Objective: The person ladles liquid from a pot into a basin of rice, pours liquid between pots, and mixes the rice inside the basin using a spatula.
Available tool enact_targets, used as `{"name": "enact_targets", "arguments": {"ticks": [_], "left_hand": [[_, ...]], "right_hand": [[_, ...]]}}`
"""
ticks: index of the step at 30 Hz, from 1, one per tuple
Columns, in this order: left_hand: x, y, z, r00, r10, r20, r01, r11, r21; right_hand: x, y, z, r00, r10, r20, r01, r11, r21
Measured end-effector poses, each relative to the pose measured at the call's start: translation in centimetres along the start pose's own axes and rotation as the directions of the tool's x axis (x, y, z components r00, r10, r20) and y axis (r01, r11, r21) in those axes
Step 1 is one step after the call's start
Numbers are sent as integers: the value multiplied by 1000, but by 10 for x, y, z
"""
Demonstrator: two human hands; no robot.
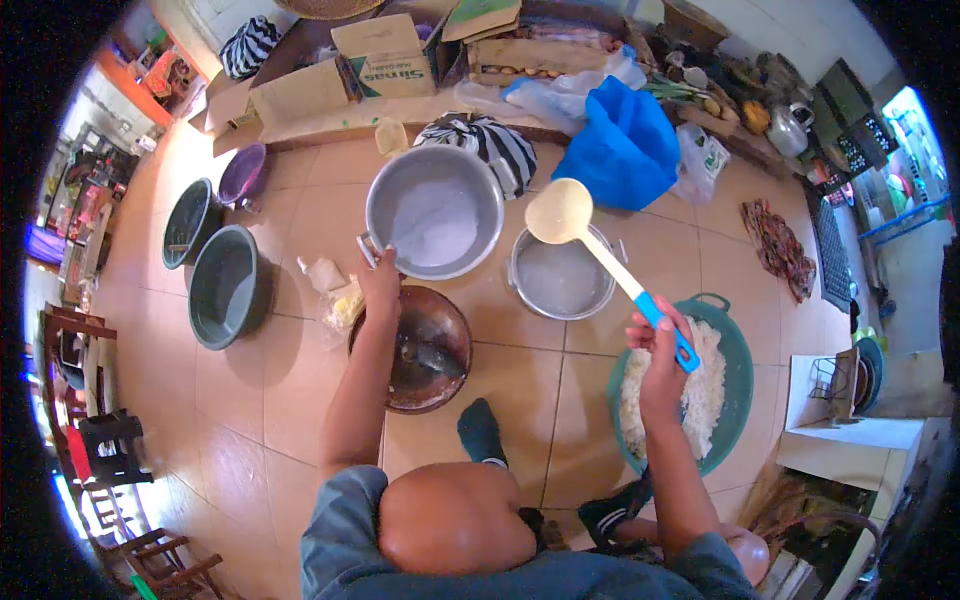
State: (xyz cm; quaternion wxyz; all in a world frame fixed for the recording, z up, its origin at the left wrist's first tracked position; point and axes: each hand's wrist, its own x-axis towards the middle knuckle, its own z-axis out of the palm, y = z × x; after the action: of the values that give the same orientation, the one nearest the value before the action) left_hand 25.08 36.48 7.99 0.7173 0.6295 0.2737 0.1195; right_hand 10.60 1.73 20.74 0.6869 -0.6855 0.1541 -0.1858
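My left hand is closed on the side handle of a large metal pot, whose inside looks whitish. In my right hand is a cream ladle with a blue grip, raised with its bowl up and to the left. Below the ladle stands a smaller metal pot with pale, cloudy contents. A green basin heaped with white rice lies under my right forearm. Close to my left forearm is a brown mortar-like bowl with a dark stone piece in it.
Two dark basins and a purple one stand at the left. Small plastic bags lie by the brown bowl. Behind are a blue bag, a striped bag and cardboard boxes. A cloth lies right.
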Motion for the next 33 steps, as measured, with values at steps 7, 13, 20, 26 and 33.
{"name": "enact_targets", "arguments": {"ticks": [7, 13, 20, 26, 33], "left_hand": [[-50, 32, 49, 998, 23, 62, -23, 1000, -3], [-64, 25, 75, 986, 42, 159, -44, 999, 5], [-78, 14, 100, 974, 118, 195, -137, 987, 89], [-67, -16, 109, 963, 151, 223, -174, 981, 89], [-81, -2, 119, 943, 280, 178, -329, 853, 405]], "right_hand": [[11, 4, 18, 919, -251, 305, 305, 942, -141], [26, 24, 23, 721, -475, 504, 664, 680, -309], [22, 34, 19, 771, -464, 436, 628, 669, -397], [22, 52, 27, 940, -298, 167, 330, 917, -224], [45, 30, 18, 978, 203, 51, -207, 974, 88]]}}
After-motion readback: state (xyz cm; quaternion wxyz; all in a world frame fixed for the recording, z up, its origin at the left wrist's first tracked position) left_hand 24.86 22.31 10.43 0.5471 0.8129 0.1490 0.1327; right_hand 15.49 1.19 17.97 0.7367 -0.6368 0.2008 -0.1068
